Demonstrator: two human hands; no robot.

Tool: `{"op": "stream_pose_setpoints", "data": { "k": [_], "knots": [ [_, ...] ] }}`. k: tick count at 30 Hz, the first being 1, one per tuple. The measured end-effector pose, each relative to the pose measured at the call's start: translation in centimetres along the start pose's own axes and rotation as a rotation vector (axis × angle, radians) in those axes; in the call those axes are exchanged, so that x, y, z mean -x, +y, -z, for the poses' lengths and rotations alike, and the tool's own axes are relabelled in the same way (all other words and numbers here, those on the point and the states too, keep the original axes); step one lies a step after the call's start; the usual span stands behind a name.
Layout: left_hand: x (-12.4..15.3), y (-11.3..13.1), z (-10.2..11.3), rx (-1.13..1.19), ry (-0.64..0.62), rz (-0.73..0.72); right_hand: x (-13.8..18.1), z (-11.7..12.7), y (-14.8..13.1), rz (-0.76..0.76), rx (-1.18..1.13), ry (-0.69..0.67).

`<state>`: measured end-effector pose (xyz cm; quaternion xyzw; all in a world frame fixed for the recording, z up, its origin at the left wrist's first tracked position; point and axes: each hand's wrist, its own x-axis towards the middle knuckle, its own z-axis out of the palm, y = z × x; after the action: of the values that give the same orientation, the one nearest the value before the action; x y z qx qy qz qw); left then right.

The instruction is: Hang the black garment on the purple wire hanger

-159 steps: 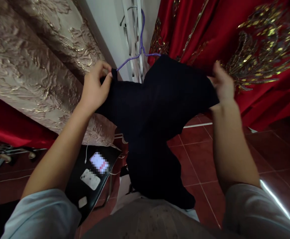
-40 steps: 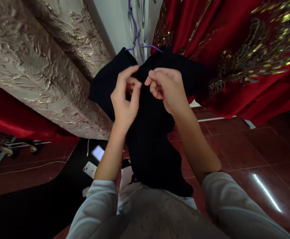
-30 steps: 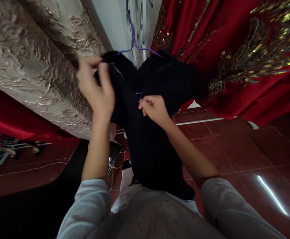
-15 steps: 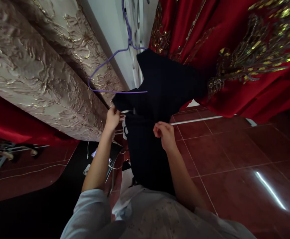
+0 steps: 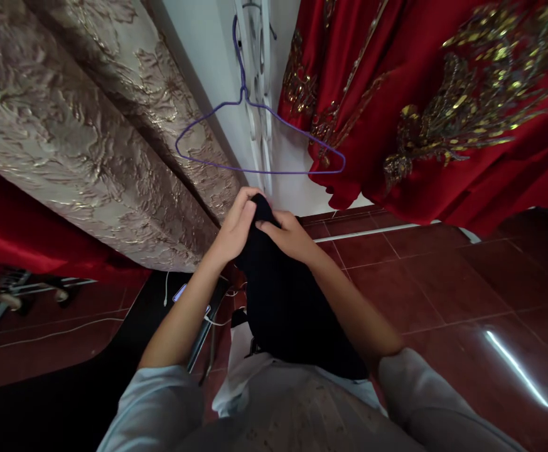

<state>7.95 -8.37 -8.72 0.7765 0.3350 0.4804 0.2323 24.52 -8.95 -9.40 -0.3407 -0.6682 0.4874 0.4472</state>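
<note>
Below the thin, triangular purple wire hanger [image 5: 244,95], the left hand [image 5: 236,226] and right hand [image 5: 291,237] pinched a bunched dark-navy cloth garment [image 5: 283,301]; a loosened finger grip could have dropped it onto the glossy red-tiled floor [image 5: 424,282].

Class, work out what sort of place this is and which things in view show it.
Probably a dress shop or costume storeroom: red satin cloth with gold sequin embroidery hangs on the right, beige brocade on the left, and a bare purple clothes hanger between them.
</note>
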Motion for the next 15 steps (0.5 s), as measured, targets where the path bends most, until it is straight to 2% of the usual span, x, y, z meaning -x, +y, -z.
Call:
{"op": "stream_pose_setpoints", "data": {
  "k": [3,5,6,8,10,13,15],
  "knots": [
    [1.9,-3.9,1.9,-0.139,-0.334,0.044,-2.0,1.7,-2.1,0.149,0.032,-0.043],
    [3.0,-6.0,3.5,-0.332,-0.544,0.078,-3.9,2.5,-2.5,0.262,0.101,-0.001],
    [3.5,-6.7,4.3,-0.43,-0.602,0.098,-5.2,2.8,-2.2,0.296,0.139,0.049],
    [4.0,-7.5,5.8,-0.553,-0.628,0.153,-7.7,2.8,-0.4,0.312,0.193,0.189],
    [4.4,-7.7,7.2,-0.521,-0.619,0.239,-9.8,2.7,2.1,0.257,0.22,0.314],
    [5.1,-7.8,9.2,-0.381,-0.662,0.36,-10.7,3.5,4.9,0.158,0.281,0.354],
    [5.4,-8.2,10.9,-0.424,-0.684,0.411,-9.9,5.0,5.3,0.193,0.321,0.367]
  ]
}}
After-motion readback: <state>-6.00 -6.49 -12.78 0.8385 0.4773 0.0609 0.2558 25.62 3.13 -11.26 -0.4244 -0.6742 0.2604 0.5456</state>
